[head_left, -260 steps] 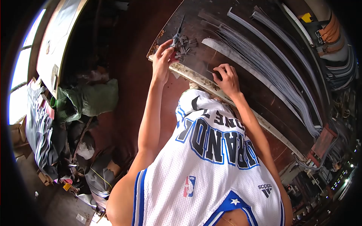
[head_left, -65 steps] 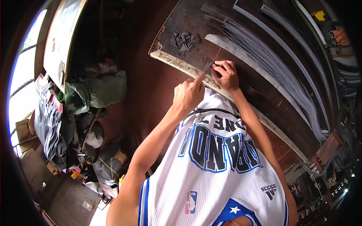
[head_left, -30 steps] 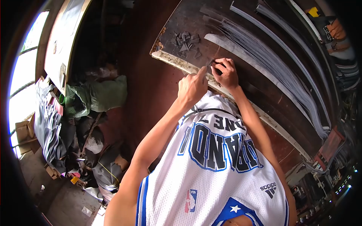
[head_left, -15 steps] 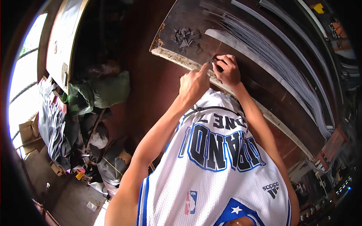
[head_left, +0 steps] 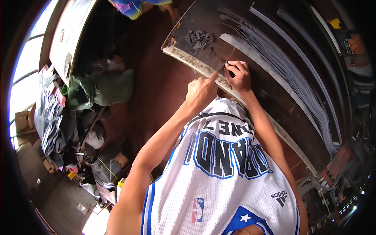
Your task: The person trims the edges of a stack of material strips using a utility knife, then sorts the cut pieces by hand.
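At the pale, worn front edge of the dark table [head_left: 270, 84], my hands are close together. My left hand [head_left: 200, 92] is closed, thumb and index finger forward at the edge; a thin light sliver shows by its fingertip, too small to name. My right hand [head_left: 238, 76] rests just beside it on the table, fingers curled and pinching a small dark piece [head_left: 226, 67]. Beyond them lies a little heap of dark grey cut scraps [head_left: 200, 39]. To the right of my hands stretches a bundle of long thin grey strips [head_left: 282, 66].
More long strips [head_left: 303, 47] lie farther back on the table. Left on the floor are a green plastic bag [head_left: 103, 90], stacked dark sheets [head_left: 53, 121] and other piled material. A person in bright clothing [head_left: 135, 8] is at the top edge. A reddish block [head_left: 337, 162] sits at the table's right end.
The view has shifted slightly, and another person's bright clothing has come into sight at the top. My left fingertip has drawn slightly back from my right hand, which still pinches the dark piece.
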`<state>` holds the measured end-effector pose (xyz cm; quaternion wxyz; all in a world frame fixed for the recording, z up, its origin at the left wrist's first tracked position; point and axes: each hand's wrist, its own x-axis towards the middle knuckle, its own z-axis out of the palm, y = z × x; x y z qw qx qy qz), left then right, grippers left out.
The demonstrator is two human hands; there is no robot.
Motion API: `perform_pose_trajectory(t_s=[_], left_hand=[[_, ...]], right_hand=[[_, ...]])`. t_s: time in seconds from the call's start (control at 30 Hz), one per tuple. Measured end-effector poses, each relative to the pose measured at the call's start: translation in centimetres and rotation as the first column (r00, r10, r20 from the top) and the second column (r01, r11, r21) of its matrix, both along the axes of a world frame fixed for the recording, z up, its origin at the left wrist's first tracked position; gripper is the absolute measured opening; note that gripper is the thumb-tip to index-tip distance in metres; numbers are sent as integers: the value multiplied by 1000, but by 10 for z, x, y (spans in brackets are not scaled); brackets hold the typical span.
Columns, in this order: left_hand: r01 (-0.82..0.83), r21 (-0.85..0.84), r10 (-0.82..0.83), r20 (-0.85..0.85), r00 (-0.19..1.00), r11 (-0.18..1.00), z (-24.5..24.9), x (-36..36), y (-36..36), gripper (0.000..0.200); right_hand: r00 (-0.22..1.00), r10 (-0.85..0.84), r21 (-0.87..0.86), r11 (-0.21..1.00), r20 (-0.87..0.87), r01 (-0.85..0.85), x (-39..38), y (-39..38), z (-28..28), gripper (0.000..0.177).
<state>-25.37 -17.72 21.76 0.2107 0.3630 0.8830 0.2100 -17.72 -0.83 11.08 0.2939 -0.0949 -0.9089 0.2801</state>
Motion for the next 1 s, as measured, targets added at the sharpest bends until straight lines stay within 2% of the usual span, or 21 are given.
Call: perform_pose_trajectory(t_s=[0.13,0.2,0.3,0.37,0.47,0.5,0.53,0.6,0.7,0.73,0.8,0.83,0.87,0.9,0.93,1.0], left_hand=[[-49,-36,50,38,998,998,7,-19,-8,37],[-76,52,75,29,997,996,6,-31,-6,31],[-64,71,61,44,997,995,13,-38,-5,31],[29,53,-31,38,999,998,9,-37,-3,33],[24,39,-27,85,996,999,4,-48,-5,36],[-64,11,62,133,989,998,9,-56,-5,36],[-55,15,52,131,990,998,16,-67,-5,36],[-137,-136,165,226,960,981,27,-90,-6,34],[-139,36,130,185,974,990,11,-106,-10,33],[-131,38,122,180,976,991,5,-111,-7,33],[-198,284,164,137,977,938,0,-117,4,34],[-226,297,218,63,974,928,-4,-120,14,39],[-224,302,215,63,975,927,-10,-124,25,39],[-250,303,269,-21,963,920,-18,-130,38,42],[-275,306,320,-107,941,911,-24,-136,50,45],[-298,197,330,-162,930,934,-34,-147,74,47]], right_hand=[[1000,5,16,1000,-2,-5,-2,-1,3,10],[1000,4,0,1000,-1,-4,-1,2,2,11],[999,-2,-19,1000,41,3,1,3,2,12],[999,-4,-75,997,47,8,0,4,5,12],[994,12,-93,996,113,-2,1,6,10,12],[988,-7,-49,999,152,15,1,6,12,12],[989,-16,-46,999,150,23,1,4,13,12],[980,-35,-52,998,196,46,-1,1,18,12],[969,-37,-92,994,245,62,1,-1,25,11],[962,-44,-121,990,270,79,1,-1,27,10],[945,-62,-86,992,320,94,2,0,28,12],[940,-98,-59,990,327,124,4,0,30,15],[934,-131,-33,988,334,151,4,-1,33,18],[901,-173,-41,978,398,206,4,-2,36,29],[902,-175,-39,978,395,207,2,-2,39,29],[843,-186,-103,957,504,272,-1,0,44,37]])
